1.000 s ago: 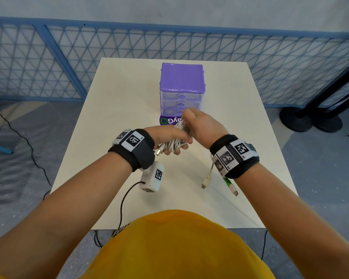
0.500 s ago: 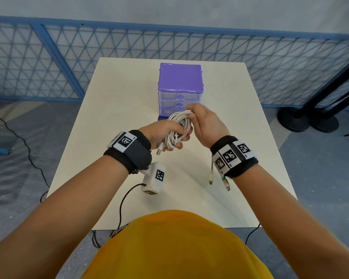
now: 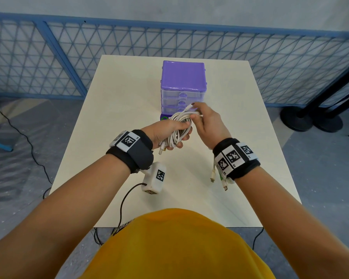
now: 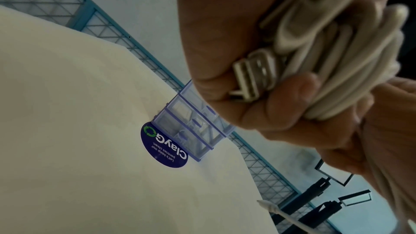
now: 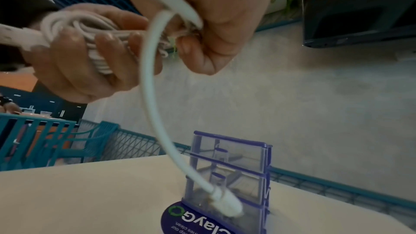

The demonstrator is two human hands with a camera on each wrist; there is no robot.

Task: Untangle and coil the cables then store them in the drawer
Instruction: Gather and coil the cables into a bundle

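A white cable coil (image 3: 177, 127) sits in my left hand (image 3: 165, 131), whose fingers curl round its several loops. A USB plug (image 4: 254, 76) sticks out of that fist near the coil (image 4: 337, 77). My right hand (image 3: 206, 119) pinches the cable's free end at the top of the coil, just in front of the purple drawer unit (image 3: 183, 83). The unit's three clear drawers look closed. Two plug ends (image 3: 213, 175) hang below my right wrist. In the right wrist view, a white lead (image 5: 148, 81) curves down from my right hand (image 5: 213, 24) to a blurred plug (image 5: 225, 202).
The cream table (image 3: 119, 97) holds a round blue sticker (image 4: 164, 147) in front of the drawer unit. A white tagged camera box (image 3: 154, 177) hangs under my left wrist, its black cord running off the near edge. Blue mesh fence (image 3: 69, 57) stands behind; black stand bases (image 3: 310, 119) at right.
Both hands have lifted the coil slightly and shifted it right. My right hand has come off the top of the bundle and now pinches the end plug beside it.
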